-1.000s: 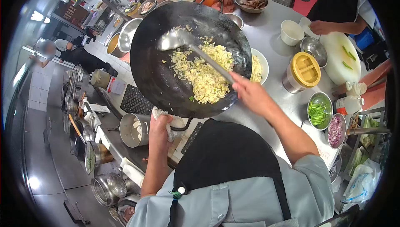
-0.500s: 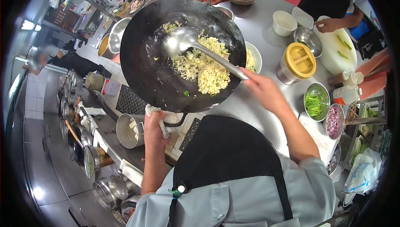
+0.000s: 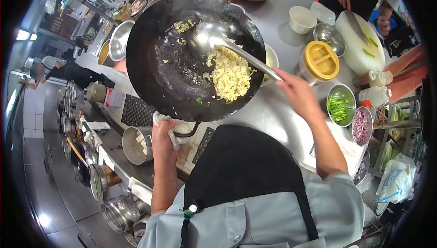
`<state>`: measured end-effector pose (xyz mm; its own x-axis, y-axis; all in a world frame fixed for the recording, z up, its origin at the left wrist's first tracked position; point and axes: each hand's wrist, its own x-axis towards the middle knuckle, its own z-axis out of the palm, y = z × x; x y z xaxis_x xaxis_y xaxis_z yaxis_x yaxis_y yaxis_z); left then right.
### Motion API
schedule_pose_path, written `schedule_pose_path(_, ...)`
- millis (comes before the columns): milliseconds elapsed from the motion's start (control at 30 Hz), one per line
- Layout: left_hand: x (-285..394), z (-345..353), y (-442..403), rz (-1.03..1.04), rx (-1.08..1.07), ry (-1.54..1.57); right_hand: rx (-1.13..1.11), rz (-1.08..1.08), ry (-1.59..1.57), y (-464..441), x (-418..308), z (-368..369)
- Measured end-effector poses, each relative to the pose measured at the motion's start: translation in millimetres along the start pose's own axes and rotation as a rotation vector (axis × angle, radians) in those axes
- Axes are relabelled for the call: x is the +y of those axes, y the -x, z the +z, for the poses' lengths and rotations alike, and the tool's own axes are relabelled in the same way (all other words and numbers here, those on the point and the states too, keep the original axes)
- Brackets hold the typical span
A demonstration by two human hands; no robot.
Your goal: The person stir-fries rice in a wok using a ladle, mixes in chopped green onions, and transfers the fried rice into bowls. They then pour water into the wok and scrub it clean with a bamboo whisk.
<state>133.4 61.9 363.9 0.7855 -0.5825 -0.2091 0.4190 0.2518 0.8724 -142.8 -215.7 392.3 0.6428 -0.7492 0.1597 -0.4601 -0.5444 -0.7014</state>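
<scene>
A large black wok is tilted over the steel table's edge. My left hand is closed round its near handle through a white cloth. Fried rice with green bits lies bunched on the wok's right side, with a small clump higher up. My right hand grips the handle of a metal ladle, whose bowl is inside the wok, left of the main rice. Partly hidden behind the wok's right rim is a white bowl.
Right of the wok stand a yellow-lidded container, a bowl of cut greens and a bowl of chopped onion. Co-workers' hands show at the top, near a cutting board. A pot is at the left.
The ladle's bowl has moved right inside the wok, and the rice is bunched closer to the right rim. The wok has shifted slightly left in view. A co-worker's knife now lies on the board.
</scene>
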Motion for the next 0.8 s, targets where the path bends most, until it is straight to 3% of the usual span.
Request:
schedule_pose_path(33,-0.6,4.4,0.0,0.015,-0.015,0.007,-0.031,0.036,-0.156,-12.2,-3.4,16.1)
schedule_pose_path(133,-0.6,7.5,-2.9,0.038,-0.031,0.030,-0.105,0.068,-0.142,-6.4,-5.0,33.4)
schedule_pose_path(333,2.1,23.4,-30.2,0.011,0.020,0.084,-0.144,0.061,0.065,82.6,37.3,1.0)
schedule_pose_path(467,2.0,32.6,-52.5,0.018,0.028,0.072,0.000,0.001,0.357,83.7,51.0,-20.2)
schedule_pose_path(800,3.4,39.0,-88.9,0.184,0.068,-0.069,0.085,0.130,0.345,84.2,83.1,-35.2)
